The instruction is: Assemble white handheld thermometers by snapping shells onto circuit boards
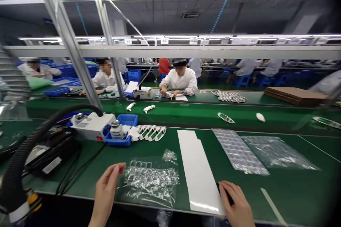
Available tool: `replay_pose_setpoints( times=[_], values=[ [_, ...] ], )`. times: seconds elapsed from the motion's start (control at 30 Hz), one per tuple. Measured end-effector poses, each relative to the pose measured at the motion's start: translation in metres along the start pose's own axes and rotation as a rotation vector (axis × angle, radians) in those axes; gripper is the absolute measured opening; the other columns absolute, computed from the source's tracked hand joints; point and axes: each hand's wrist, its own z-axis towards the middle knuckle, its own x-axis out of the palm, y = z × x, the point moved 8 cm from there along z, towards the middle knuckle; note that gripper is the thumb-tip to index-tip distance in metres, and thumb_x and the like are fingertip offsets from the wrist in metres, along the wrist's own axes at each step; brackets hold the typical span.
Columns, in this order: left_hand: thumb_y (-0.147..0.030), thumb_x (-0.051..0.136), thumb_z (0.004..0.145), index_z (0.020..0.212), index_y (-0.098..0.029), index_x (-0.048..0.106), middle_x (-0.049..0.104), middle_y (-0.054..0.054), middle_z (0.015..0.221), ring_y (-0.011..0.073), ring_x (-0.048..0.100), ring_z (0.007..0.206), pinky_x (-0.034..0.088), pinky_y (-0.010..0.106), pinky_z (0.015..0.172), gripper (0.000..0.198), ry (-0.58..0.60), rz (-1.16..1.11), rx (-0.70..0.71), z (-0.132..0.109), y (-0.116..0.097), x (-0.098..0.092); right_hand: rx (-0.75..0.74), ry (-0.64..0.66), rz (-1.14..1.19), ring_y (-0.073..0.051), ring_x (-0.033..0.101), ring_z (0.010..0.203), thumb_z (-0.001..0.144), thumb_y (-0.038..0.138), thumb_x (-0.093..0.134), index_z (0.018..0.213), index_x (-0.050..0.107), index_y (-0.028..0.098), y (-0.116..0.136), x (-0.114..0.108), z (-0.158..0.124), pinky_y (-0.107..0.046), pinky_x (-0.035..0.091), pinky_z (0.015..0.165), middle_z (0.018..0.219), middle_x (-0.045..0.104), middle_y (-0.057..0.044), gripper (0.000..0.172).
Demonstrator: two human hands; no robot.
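My left hand (106, 188) is raised at the left side of a clear plastic sheet (151, 181) with small square pockets. Its thumb and fingertips come together; anything between them is too small to make out. My right hand (236, 200) curls around a small black object (226, 195), mostly hidden by the fingers, at the right edge of the long white sheets (198, 170). These white sheets overlap and lie flat between my hands. A small crumpled piece of clear plastic (169, 155) lies behind the pocketed sheet.
Blue bins (118, 140) hold a bottle, beside white shells with green circuit boards (153, 133). Bubble-like clear sheets (239, 150) lie right, near a pale strip (273, 204). A black hose (23, 152) arches at left. Across the green conveyor (176, 115), co-workers sit.
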Motion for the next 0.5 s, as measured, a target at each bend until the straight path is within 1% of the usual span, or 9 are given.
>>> replay_pose_setpoints(
  times=[0.03, 0.07, 0.13, 0.2, 0.27, 0.33, 0.4, 0.43, 0.5],
  values=[
    [-0.053, 0.064, 0.075, 0.095, -0.016, 0.069, 0.070, 0.008, 0.104, 0.0235, 0.065, 0.099, 0.054, 0.030, 0.087, 0.042, 0.102, 0.080, 0.001, 0.002, -0.011, 0.014, -0.019, 0.007, -0.006, -0.028, 0.060, 0.093, 0.089, 0.038, 0.050, 0.096, 0.064, 0.026, -0.003, 0.001, -0.001, -0.043, 0.052, 0.075, 0.101, 0.064, -0.010, 0.020],
    [-0.053, 0.062, 0.076, 0.093, -0.016, 0.069, 0.071, 0.008, 0.100, 0.0231, 0.065, 0.096, 0.053, 0.029, 0.086, 0.041, 0.167, 0.148, 0.017, 0.004, -0.023, 0.026, -0.036, 0.020, -0.009, -0.028, 0.061, 0.092, 0.088, 0.040, 0.052, 0.097, 0.064, 0.027, -0.005, 0.002, -0.002, -0.041, 0.053, 0.072, 0.102, 0.064, -0.010, 0.020],
    [-0.053, 0.058, 0.079, 0.091, -0.017, 0.069, 0.070, 0.007, 0.095, 0.0212, 0.064, 0.091, 0.052, 0.026, 0.081, 0.039, 0.339, 0.257, 0.030, 0.009, -0.038, 0.058, -0.063, 0.062, -0.001, -0.028, 0.063, 0.089, 0.086, 0.040, 0.054, 0.099, 0.065, 0.030, -0.007, 0.002, -0.001, -0.038, 0.055, 0.065, 0.102, 0.065, -0.009, 0.020],
    [-0.052, 0.054, 0.082, 0.091, -0.017, 0.068, 0.069, 0.007, 0.091, 0.0187, 0.063, 0.083, 0.050, 0.023, 0.073, 0.039, 0.463, 0.349, 0.070, 0.013, -0.044, 0.087, -0.065, 0.120, 0.015, -0.027, 0.065, 0.086, 0.087, 0.040, 0.053, 0.101, 0.065, 0.032, -0.006, 0.002, 0.005, -0.035, 0.055, 0.058, 0.102, 0.066, -0.008, 0.020],
    [-0.051, 0.051, 0.085, 0.090, -0.018, 0.067, 0.068, 0.006, 0.089, 0.0171, 0.060, 0.080, 0.048, 0.022, 0.070, 0.037, 0.539, 0.402, 0.121, 0.010, -0.042, 0.111, -0.074, 0.165, 0.008, -0.026, 0.065, 0.085, 0.089, 0.041, 0.050, 0.102, 0.065, 0.033, -0.003, 0.000, 0.019, -0.033, 0.055, 0.055, 0.102, 0.066, -0.008, 0.021],
    [-0.049, 0.049, 0.088, 0.088, -0.019, 0.066, 0.067, 0.005, 0.088, 0.0168, 0.060, 0.082, 0.048, 0.021, 0.073, 0.035, 0.588, 0.396, 0.163, 0.000, -0.031, 0.128, -0.093, 0.188, -0.040, -0.027, 0.065, 0.090, 0.090, 0.043, 0.049, 0.101, 0.066, 0.031, -0.004, -0.002, 0.047, -0.036, 0.056, 0.064, 0.104, 0.066, -0.009, 0.023],
    [-0.048, 0.049, 0.088, 0.084, -0.020, 0.067, 0.066, 0.005, 0.087, 0.0165, 0.061, 0.083, 0.049, 0.021, 0.075, 0.033, 0.620, 0.344, 0.181, -0.015, -0.015, 0.138, -0.105, 0.221, -0.123, -0.027, 0.062, 0.097, 0.090, 0.044, 0.048, 0.098, 0.067, 0.028, -0.015, 0.000, 0.089, -0.041, 0.055, 0.078, 0.105, 0.066, -0.008, 0.026],
    [-0.049, 0.053, 0.086, 0.082, -0.020, 0.067, 0.066, 0.005, 0.086, 0.0160, 0.061, 0.081, 0.049, 0.020, 0.073, 0.032, 0.612, 0.312, 0.161, -0.022, -0.005, 0.139, -0.097, 0.256, -0.172, -0.027, 0.062, 0.099, 0.090, 0.044, 0.047, 0.097, 0.068, 0.027, -0.026, 0.005, 0.114, -0.042, 0.053, 0.082, 0.104, 0.066, -0.007, 0.028],
    [-0.053, 0.058, 0.081, 0.077, -0.022, 0.068, 0.065, 0.004, 0.080, 0.0152, 0.061, 0.072, 0.050, 0.018, 0.064, 0.033, 0.494, 0.199, 0.135, -0.029, 0.011, 0.134, -0.035, 0.321, -0.280, -0.027, 0.062, 0.100, 0.088, 0.043, 0.047, 0.097, 0.069, 0.024, -0.060, 0.017, 0.171, -0.041, 0.052, 0.084, 0.104, 0.067, -0.007, 0.030]
  ],
)
